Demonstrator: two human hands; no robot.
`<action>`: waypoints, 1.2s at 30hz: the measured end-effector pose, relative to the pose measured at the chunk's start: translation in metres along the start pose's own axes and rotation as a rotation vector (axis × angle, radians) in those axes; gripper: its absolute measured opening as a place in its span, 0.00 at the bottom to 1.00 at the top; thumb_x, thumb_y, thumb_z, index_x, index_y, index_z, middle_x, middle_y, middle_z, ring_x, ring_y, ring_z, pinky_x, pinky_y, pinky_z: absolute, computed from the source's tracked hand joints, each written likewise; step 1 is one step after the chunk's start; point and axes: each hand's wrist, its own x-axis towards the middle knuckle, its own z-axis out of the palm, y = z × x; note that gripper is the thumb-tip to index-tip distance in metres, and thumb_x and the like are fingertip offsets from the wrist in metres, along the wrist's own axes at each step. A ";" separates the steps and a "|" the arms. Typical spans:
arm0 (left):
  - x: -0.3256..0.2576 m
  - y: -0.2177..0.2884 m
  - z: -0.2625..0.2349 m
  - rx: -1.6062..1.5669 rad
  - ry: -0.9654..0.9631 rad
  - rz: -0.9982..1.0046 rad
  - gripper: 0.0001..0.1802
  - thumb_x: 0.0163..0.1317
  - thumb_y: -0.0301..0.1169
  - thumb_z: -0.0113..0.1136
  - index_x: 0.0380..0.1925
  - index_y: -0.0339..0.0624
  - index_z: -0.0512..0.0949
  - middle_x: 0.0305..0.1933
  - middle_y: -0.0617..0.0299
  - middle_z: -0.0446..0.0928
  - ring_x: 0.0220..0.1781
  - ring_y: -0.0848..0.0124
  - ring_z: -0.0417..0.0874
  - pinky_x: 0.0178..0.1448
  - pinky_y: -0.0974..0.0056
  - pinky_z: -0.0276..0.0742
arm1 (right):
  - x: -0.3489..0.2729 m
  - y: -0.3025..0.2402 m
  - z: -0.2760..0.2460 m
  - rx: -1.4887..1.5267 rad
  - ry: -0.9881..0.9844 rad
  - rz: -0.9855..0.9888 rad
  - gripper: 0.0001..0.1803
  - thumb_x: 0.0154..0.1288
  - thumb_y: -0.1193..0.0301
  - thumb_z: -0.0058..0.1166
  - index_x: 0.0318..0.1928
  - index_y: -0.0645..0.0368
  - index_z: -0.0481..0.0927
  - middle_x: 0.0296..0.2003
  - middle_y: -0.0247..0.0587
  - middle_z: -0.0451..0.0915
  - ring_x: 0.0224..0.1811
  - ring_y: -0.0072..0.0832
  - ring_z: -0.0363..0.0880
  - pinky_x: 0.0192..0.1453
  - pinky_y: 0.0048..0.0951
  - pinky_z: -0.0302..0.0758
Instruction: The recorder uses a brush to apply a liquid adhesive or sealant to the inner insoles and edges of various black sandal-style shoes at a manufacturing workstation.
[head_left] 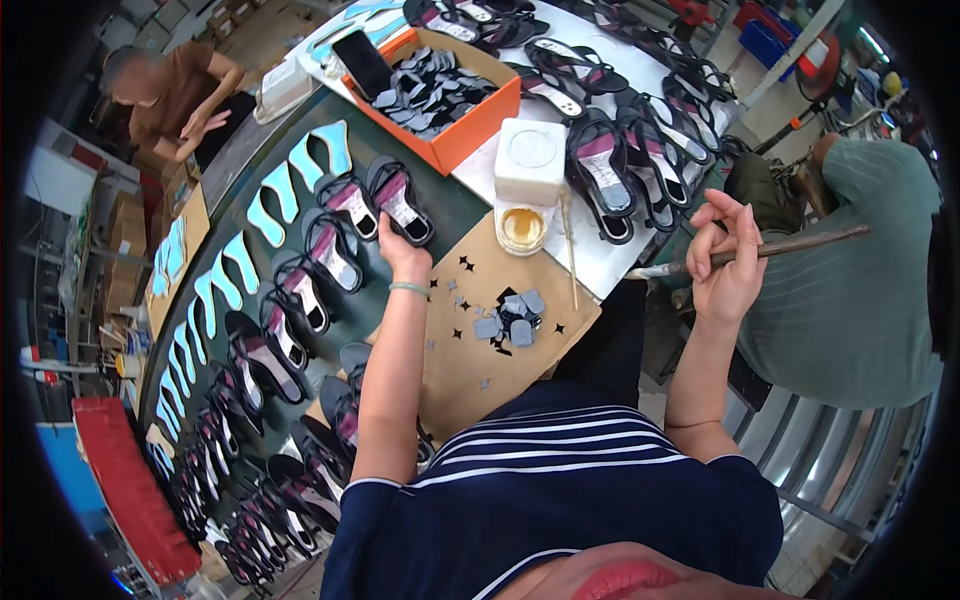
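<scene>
A: Where is the left hand (403,253)?

B: Stretched out over the dark green table (455,205), its fingers closed on the near end of a black sandal (398,199) with a pink insole. That sandal lies at the far end of a long row of like sandals (300,300) running down the left side.

A: And the right hand (725,262)?

B: Raised off to the right, past the table's edge, fingers pinched around a long wooden-handled brush (760,250) that lies across it, pointing left.

A: What sits between the 2 hands?

B: A brown cardboard sheet (480,370) with a small heap of grey cut pieces (510,320) on it. Just beyond it stands a white container (530,160) with a small cup of yellowish glue (522,229) in front.

A: Anything farther off?

B: An orange box (470,135) full of dark pieces, more sandals on white paper at far right, and a row of light blue soles (270,205) left of the sandal row. Another person in a green shirt (850,280) sits at right.
</scene>
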 end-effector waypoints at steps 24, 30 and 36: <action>0.008 -0.168 0.311 1.716 -0.667 -0.005 0.25 0.63 0.29 0.54 0.61 0.36 0.69 0.53 0.46 0.75 0.51 0.50 0.77 0.53 0.45 0.72 | -0.023 0.064 -0.005 -0.303 -0.506 0.333 0.06 0.61 0.80 0.60 0.39 0.68 0.81 0.32 0.41 0.84 0.34 0.23 0.84 0.39 0.23 0.79; 0.015 -0.235 0.301 1.201 -0.165 -0.203 0.14 0.62 0.27 0.54 0.43 0.27 0.78 0.42 0.44 0.81 0.39 0.52 0.84 0.40 0.45 0.79 | 0.008 0.112 0.018 -0.721 -0.486 0.116 0.07 0.59 0.73 0.62 0.34 0.65 0.83 0.29 0.43 0.83 0.27 0.26 0.81 0.32 0.26 0.75; -0.015 -0.164 0.322 0.955 -0.435 0.013 0.07 0.60 0.21 0.55 0.36 0.30 0.79 0.30 0.53 0.80 0.30 0.62 0.82 0.35 0.56 0.79 | 0.032 0.132 0.046 -0.789 -0.545 0.156 0.09 0.58 0.72 0.61 0.31 0.67 0.81 0.22 0.48 0.81 0.24 0.31 0.80 0.31 0.32 0.75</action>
